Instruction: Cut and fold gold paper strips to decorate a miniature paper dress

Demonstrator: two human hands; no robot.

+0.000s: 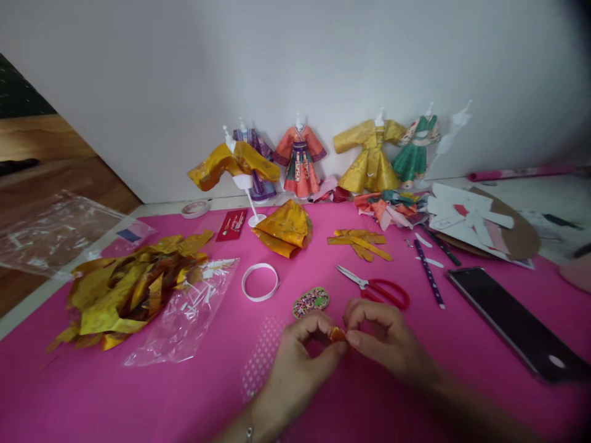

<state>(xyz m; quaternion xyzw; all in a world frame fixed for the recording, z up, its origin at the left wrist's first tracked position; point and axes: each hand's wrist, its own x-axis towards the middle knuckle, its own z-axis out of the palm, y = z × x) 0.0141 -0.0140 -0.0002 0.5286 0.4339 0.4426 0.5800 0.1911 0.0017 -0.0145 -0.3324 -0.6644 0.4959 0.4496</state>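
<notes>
Between my fingertips is a small piece of golden-orange material (338, 334), mostly covered by the fingers. My left hand (307, 354) pinches it from the left, and my right hand (385, 338) pinches its right side. Just beyond the hands lie red-handled scissors (385, 293), blades pointing away to the left, and an oval case with colourful dots (311, 302). A ring of white tape (260, 282) lies to the left. Further back are several golden strips (360, 242) and a folded golden skirt-like piece (289, 229).
Golden scraps (133, 289) and a clear plastic bag (189, 320) cover the left side. A phone (512, 320) and a dotted pen (429, 274) lie at right. Dressed doll forms stand along the wall, including one in a coral dress (299, 161). White paper pieces (466, 215) are stacked back right.
</notes>
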